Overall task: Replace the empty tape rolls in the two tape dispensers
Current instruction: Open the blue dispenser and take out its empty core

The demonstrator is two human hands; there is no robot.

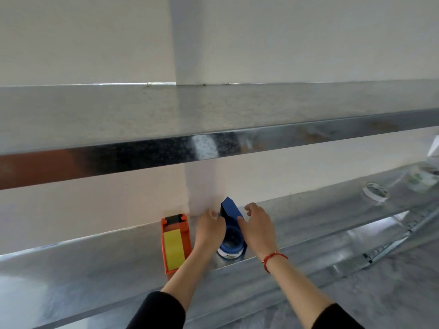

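An orange tape dispenser with a yellow tape roll in it stands on the metal shelf, near the wall. Right of it stands a second dispenser, black, holding a blue tape roll with a white core. A strip of blue tape runs up over its front end. My left hand pinches the dispenser's front from the left side. My right hand lies against its right side, thumb on the blue tape, fingers partly spread.
A second metal shelf runs overhead, close above the hands. An empty white tape core lies on the shelf at the right, with small packets beyond it. White wall stands behind the dispensers.
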